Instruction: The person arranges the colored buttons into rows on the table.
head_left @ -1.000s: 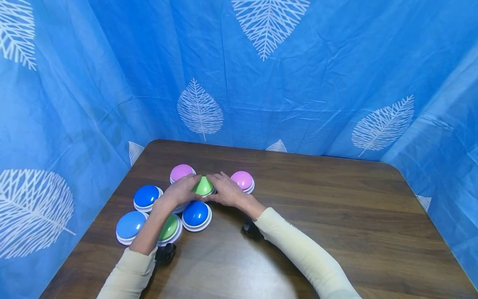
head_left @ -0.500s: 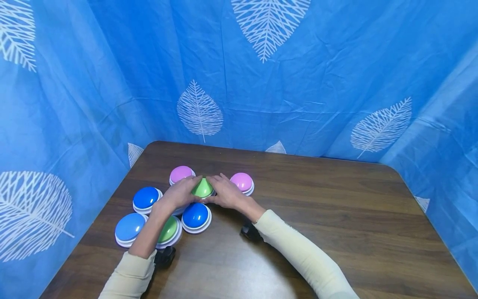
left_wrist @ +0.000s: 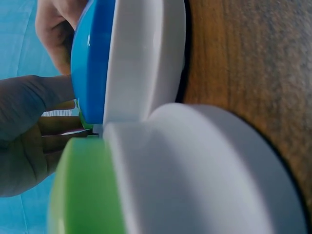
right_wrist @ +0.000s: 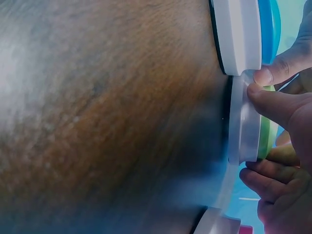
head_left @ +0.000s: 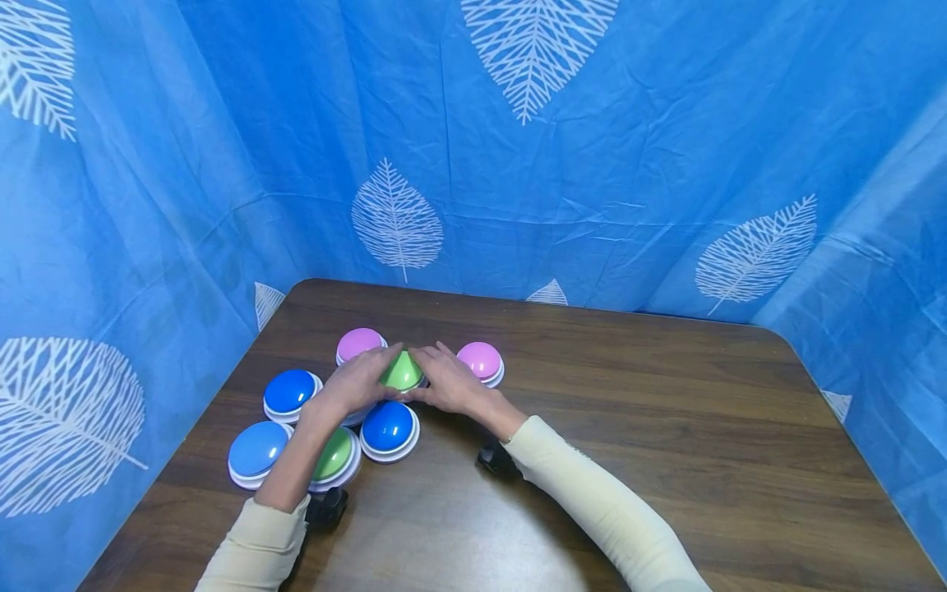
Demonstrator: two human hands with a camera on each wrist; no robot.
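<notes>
A green dome button (head_left: 403,372) on a white base stands on the table between my two hands. My left hand (head_left: 355,386) curls round its left side, and my right hand (head_left: 453,385) holds its right side. Both thumbs meet at the near edge of the white base (right_wrist: 243,124) in the right wrist view, with the right hand's other fingers (right_wrist: 268,178) round the far end. Close in front sits a dark blue button (head_left: 388,427). A second green button (head_left: 334,456) lies beside the left forearm, which partly covers it.
Two pink buttons, one behind the left hand (head_left: 359,342) and one right of the right hand (head_left: 481,360), stand nearby. Further left are a blue button (head_left: 290,390) and a lighter blue button (head_left: 259,449). Another white base (head_left: 357,413) is mostly hidden. Blue leaf-patterned cloth (head_left: 503,205) surrounds the table (head_left: 666,427).
Both hands stay on the green button and no button visibly moves on the table. The whole view has shifted slightly.
</notes>
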